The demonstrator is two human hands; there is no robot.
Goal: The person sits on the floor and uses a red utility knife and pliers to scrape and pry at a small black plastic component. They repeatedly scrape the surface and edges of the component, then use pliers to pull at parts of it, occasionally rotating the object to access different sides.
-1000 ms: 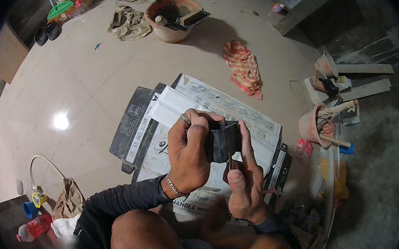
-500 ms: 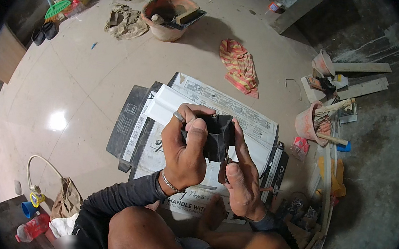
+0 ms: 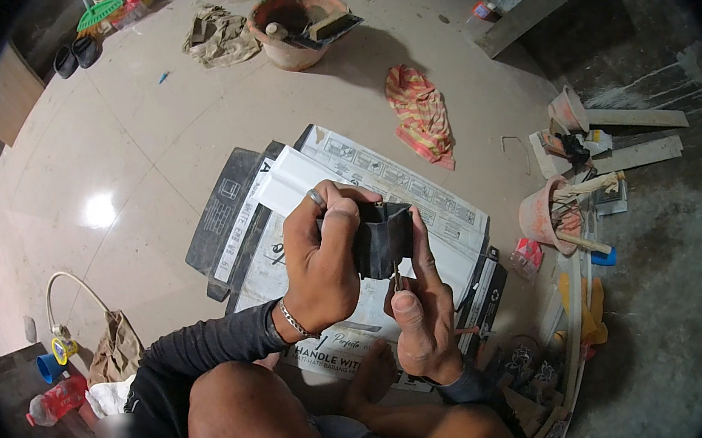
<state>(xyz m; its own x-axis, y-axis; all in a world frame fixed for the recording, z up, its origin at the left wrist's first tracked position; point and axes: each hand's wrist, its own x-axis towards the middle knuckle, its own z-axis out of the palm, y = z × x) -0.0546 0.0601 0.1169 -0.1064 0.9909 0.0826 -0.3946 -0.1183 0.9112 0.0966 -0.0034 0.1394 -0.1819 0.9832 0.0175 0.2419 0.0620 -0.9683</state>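
Observation:
In the middle of the view, my left hand grips a small black box-like piece, its thumb over the near left side. My right hand has its fingers along the piece's right side and pinches a thin metal item against its lower right part; I cannot make out what the item is. Beneath both hands, flattened printed cardboard lies on the floor with a white strip on top.
Ahead are a plastic basin with tools, a crumpled cloth and a striped cloth. Pink buckets, boards and scraps line the right. At lower left lie a red bottle, a bag and a hose.
Both hands, still on the black piece, have shifted slightly to the left in the view. The piece has turned a little, and my left thumb lies farther over it than half a second ago.

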